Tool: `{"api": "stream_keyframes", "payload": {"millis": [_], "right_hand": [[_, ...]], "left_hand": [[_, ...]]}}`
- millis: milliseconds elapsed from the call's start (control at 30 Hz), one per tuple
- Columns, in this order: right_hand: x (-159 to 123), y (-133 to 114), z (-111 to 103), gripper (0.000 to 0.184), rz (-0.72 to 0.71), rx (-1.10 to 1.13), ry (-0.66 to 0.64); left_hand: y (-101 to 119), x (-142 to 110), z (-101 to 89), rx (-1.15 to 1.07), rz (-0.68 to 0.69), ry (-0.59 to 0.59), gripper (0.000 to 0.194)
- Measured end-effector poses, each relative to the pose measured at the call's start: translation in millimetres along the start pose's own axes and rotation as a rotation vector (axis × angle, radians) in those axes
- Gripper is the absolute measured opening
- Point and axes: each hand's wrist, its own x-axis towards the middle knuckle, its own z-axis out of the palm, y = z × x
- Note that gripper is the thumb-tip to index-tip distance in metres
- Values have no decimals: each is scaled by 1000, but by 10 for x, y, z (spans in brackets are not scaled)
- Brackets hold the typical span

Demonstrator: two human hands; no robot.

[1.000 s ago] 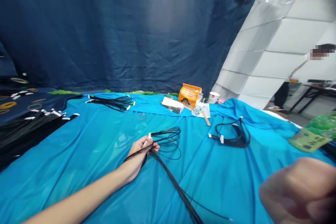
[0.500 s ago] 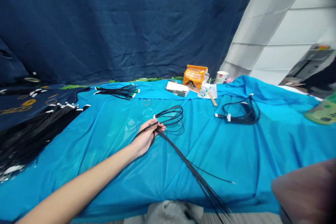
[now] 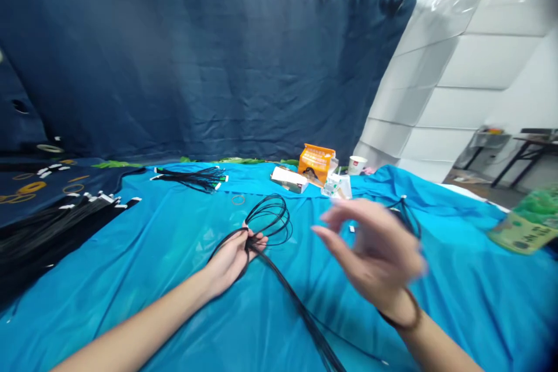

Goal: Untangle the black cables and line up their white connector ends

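Note:
My left hand (image 3: 231, 258) is closed round a bundle of thin black cables (image 3: 296, 300) just above the blue cloth. Part of the bundle loops out beyond my fingers, and its long tail runs down to the near right. My right hand (image 3: 375, 247), blurred by motion, hovers right of the bundle with thumb and fingers apart and nothing between them. Behind it, a coiled black cable bundle (image 3: 412, 220) with white connectors is partly hidden. A thin rubber band (image 3: 238, 200) lies beyond my left hand.
Many black cables (image 3: 56, 226) with white ends are heaped at left. Another cable bundle (image 3: 192, 177) lies at the back. An orange bag (image 3: 317, 164), a small box (image 3: 289, 179), a paper cup (image 3: 357, 164) and a green-yellow bag (image 3: 523, 229) stand farther right. A dark blue curtain (image 3: 209, 70) hangs behind.
My right hand has come up from the lower right edge towards the middle. My left hand still grips the looped cables. The camera view has tilted upward.

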Motion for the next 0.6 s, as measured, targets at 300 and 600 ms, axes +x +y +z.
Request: {"api": "stream_keyframes", "payload": {"millis": [300, 600], "right_hand": [[-586, 504, 639, 20, 2, 55, -670], [-694, 607, 603, 26, -250, -148, -652]], "left_hand": [[130, -10, 32, -61, -96, 32, 29], [146, -75, 102, -16, -175, 25, 32]]}}
